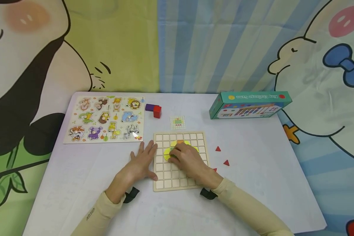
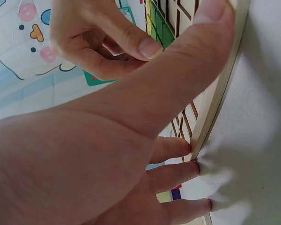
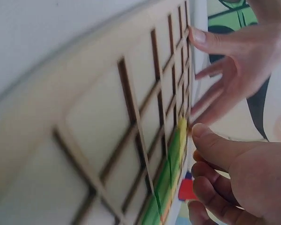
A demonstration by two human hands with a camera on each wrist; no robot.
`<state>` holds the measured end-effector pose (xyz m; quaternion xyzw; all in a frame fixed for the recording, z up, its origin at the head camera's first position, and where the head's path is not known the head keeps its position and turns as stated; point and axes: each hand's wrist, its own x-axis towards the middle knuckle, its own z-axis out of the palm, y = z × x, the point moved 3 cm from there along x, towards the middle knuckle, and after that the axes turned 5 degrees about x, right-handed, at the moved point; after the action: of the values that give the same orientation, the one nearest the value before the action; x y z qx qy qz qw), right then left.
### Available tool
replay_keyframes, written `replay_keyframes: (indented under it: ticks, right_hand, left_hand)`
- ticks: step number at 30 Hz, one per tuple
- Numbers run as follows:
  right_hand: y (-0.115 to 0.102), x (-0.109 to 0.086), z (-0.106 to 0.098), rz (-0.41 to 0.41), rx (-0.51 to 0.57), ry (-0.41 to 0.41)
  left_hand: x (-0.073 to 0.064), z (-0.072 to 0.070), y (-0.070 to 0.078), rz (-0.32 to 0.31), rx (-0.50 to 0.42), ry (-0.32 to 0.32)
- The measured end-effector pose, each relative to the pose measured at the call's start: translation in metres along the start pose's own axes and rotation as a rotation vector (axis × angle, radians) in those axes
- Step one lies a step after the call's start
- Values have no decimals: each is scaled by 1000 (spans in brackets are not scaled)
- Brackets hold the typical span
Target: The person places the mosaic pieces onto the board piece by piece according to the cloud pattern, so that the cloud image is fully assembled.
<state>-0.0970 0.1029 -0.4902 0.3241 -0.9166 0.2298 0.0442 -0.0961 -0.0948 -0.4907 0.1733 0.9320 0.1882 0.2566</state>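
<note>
A wooden grid board (image 1: 159, 183) lies on the white table. My left hand (image 1: 140, 165) has its fingers spread, with the thumb and fingertips touching the board's left edge. Over the board's middle, my right hand (image 1: 190, 160) has bent fingers, their tips by the yellow pieces (image 1: 166, 154) and green pieces (image 3: 171, 159). An orange piece (image 1: 180, 142) shows just beyond those fingers. Whether the right fingertips pinch anything is hidden. Red triangle pieces (image 1: 218, 149) lie right of the board, one partly behind the right hand.
Behind the board lies a small pattern card (image 1: 177, 123). A red cube (image 1: 157, 111) and a purple block (image 1: 150, 107) sit farther back. At left is an animal puzzle board (image 1: 106, 108); a green game box (image 1: 249, 106) stands at the back right.
</note>
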Motion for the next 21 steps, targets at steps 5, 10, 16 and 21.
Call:
replay_keyframes:
  ticks: [5, 10, 16, 21]
  right_hand:
    - [20, -10, -18, 24, -11, 78]
    - [53, -31, -39, 119, -62, 134]
    - [92, -63, -65, 292, -89, 130]
    - [115, -88, -77, 370, -96, 80]
  left_hand:
    - [1, 1, 0, -5, -10, 3]
    - [0, 0, 1, -7, -23, 1]
    - [0, 1, 0, -4, -21, -4]
    - [1, 3, -1, -6, -7, -2]
